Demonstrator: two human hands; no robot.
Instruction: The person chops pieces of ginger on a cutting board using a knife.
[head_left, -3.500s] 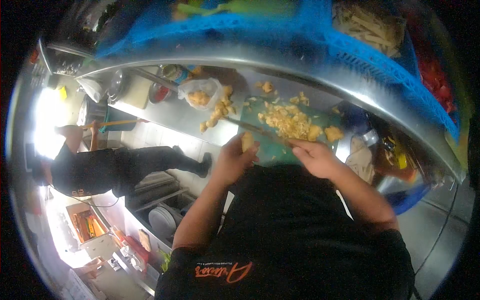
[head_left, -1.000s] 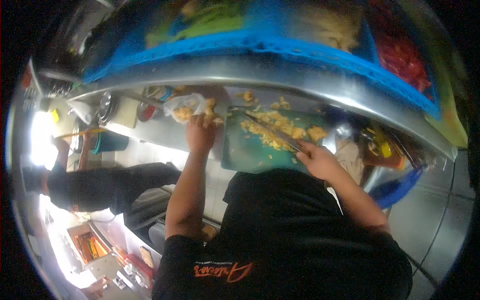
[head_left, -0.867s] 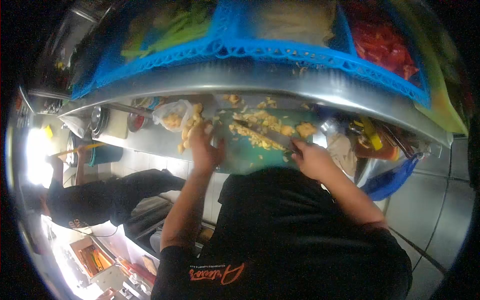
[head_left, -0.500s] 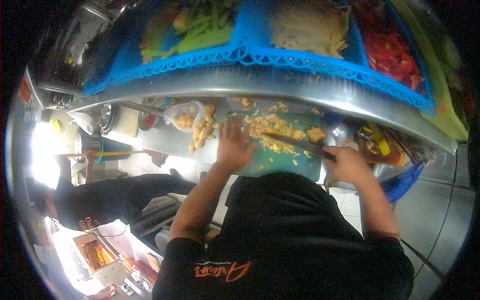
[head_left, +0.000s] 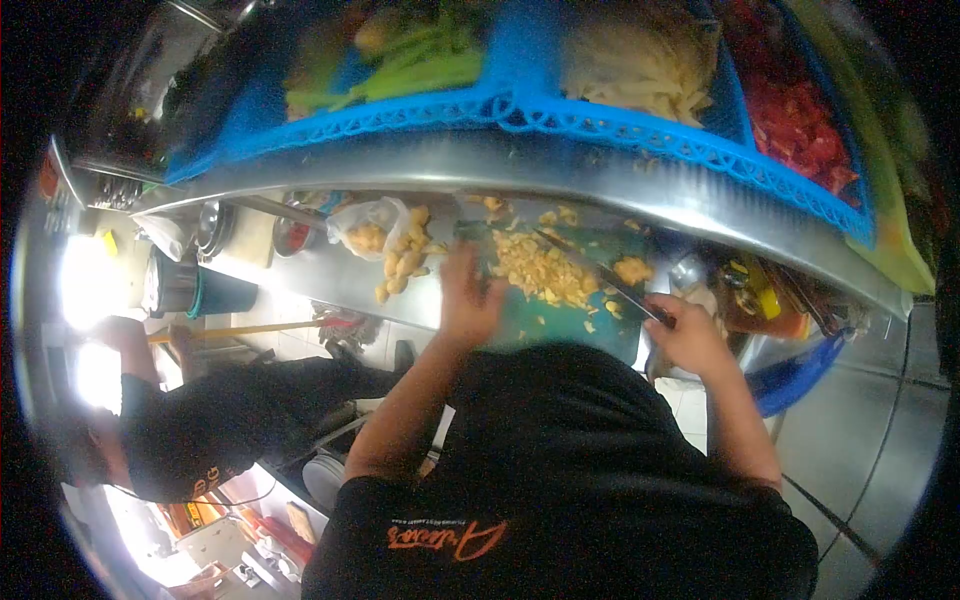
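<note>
My right hand (head_left: pixel 688 336) is wrapped round the handle of a kitchen knife (head_left: pixel 607 278), its blade slanting up and left across a heap of chopped pale yellow pieces (head_left: pixel 535 265). The heap lies on a green cutting board (head_left: pixel 560 322), with loose bits scattered round it. At the board's left side my left hand (head_left: pixel 470 300) is open, fingers stretched out and thumb apart; its fingertips are blurred. Left of it lie whole, knobbly yellow pieces (head_left: pixel 402 262), some spilling from a white plastic bag (head_left: pixel 365 232). A larger uncut lump (head_left: pixel 633 269) sits right of the heap.
Above the board runs a metal shelf edge (head_left: pixel 420 165) carrying blue baskets (head_left: pixel 400 122) of cut vegetables. Bottles and a yellow-labelled item (head_left: pixel 762 290) stand at right, near a blue bag (head_left: pixel 805 375). Another person in black (head_left: pixel 250 420) works at left with a yellow pole (head_left: pixel 235 330).
The knife blade has swung to point further up and away. My left hand has drawn slightly left of the heap, which looks more gathered. The other person has shifted with the pole.
</note>
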